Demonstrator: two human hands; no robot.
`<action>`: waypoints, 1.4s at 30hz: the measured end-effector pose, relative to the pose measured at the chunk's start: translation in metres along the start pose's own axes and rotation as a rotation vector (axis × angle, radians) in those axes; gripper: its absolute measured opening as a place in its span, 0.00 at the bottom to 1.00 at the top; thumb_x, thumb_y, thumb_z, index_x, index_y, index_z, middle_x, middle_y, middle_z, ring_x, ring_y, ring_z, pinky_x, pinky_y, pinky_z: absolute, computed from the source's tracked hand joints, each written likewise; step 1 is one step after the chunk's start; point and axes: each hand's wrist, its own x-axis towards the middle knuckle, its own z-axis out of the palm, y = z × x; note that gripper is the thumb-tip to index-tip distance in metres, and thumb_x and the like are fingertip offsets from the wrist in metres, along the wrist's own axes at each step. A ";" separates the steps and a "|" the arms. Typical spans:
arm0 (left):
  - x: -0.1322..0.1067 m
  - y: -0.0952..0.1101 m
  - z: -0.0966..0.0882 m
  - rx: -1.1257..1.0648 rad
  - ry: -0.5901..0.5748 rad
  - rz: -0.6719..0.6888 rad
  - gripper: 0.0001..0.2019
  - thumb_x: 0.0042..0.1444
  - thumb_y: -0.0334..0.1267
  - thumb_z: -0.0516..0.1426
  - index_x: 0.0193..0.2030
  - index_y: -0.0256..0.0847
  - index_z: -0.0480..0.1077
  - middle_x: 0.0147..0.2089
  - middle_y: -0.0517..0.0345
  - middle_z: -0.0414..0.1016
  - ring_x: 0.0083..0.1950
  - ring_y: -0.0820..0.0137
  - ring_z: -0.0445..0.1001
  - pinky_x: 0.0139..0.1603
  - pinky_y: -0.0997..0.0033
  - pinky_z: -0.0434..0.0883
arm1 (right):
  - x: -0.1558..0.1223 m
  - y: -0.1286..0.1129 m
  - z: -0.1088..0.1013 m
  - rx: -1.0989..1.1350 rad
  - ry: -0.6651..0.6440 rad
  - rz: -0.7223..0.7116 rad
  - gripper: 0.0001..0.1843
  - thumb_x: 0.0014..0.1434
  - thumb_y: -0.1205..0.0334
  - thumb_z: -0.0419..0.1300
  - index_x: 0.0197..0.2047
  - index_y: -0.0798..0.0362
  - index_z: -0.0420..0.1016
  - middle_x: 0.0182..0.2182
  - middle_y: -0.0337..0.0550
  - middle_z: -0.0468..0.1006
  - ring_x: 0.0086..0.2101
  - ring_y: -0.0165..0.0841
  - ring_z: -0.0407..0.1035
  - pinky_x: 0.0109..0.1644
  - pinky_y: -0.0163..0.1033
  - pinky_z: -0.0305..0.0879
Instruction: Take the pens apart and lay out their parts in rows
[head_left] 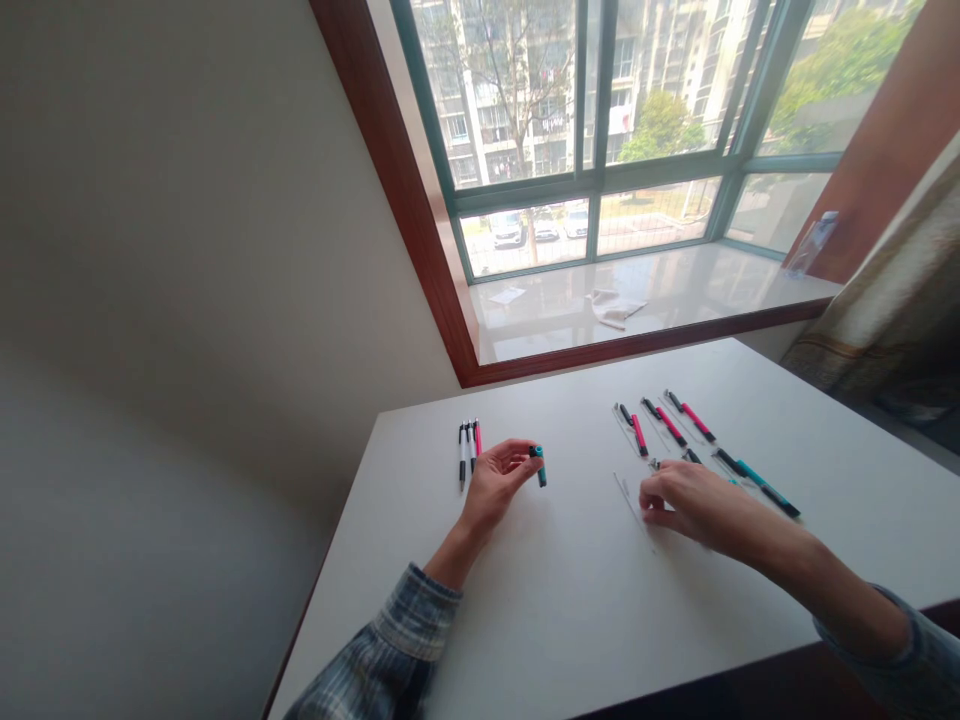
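Observation:
Between the thumb and fingers of my left hand [491, 490], a short teal and black pen barrel [541, 470] is held nearly upright above the table. My right hand [694, 498] is low over the table on the right, its fingers curled together; whatever they pinch is hidden. A thin clear pen refill [624, 490] lies just left of those fingers. Past my right hand are pen parts in groups: pink and black barrels [670, 425] with thin refills beside them, and teal and black barrels [766, 487]. My right hand partly covers some pieces.
Several assembled click pens [463, 460] lie side by side just beyond my left hand, partly covered by it. The white table [525, 620] meets a wall on the left. A window sill [540, 325] behind holds a crumpled cloth [616, 308] and a clear bottle [814, 243].

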 end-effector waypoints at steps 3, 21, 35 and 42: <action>0.000 0.001 0.000 0.013 0.000 0.003 0.16 0.48 0.46 0.71 0.41 0.38 0.82 0.39 0.52 0.82 0.39 0.65 0.78 0.45 0.66 0.74 | 0.000 -0.002 0.006 0.001 0.042 0.010 0.07 0.61 0.66 0.65 0.31 0.50 0.80 0.29 0.43 0.78 0.30 0.38 0.74 0.35 0.38 0.66; 0.001 -0.002 -0.002 0.023 -0.014 -0.009 0.17 0.49 0.46 0.71 0.42 0.37 0.83 0.43 0.49 0.84 0.40 0.65 0.79 0.45 0.67 0.75 | 0.059 -0.046 -0.033 0.302 0.315 -0.151 0.05 0.59 0.66 0.62 0.39 0.50 0.78 0.29 0.37 0.80 0.30 0.31 0.73 0.36 0.36 0.68; 0.007 -0.010 -0.007 0.125 -0.065 0.046 0.15 0.52 0.45 0.69 0.42 0.38 0.83 0.41 0.48 0.84 0.39 0.64 0.77 0.46 0.64 0.74 | 0.100 -0.057 0.017 0.616 0.548 -0.270 0.04 0.63 0.61 0.63 0.40 0.51 0.78 0.35 0.40 0.83 0.35 0.33 0.78 0.44 0.39 0.77; 0.006 -0.006 -0.004 0.159 -0.074 0.072 0.14 0.52 0.46 0.69 0.41 0.39 0.83 0.42 0.48 0.84 0.41 0.63 0.77 0.48 0.63 0.74 | 0.096 -0.060 0.015 0.588 0.530 -0.304 0.06 0.65 0.60 0.63 0.41 0.51 0.80 0.35 0.41 0.84 0.35 0.33 0.78 0.42 0.38 0.77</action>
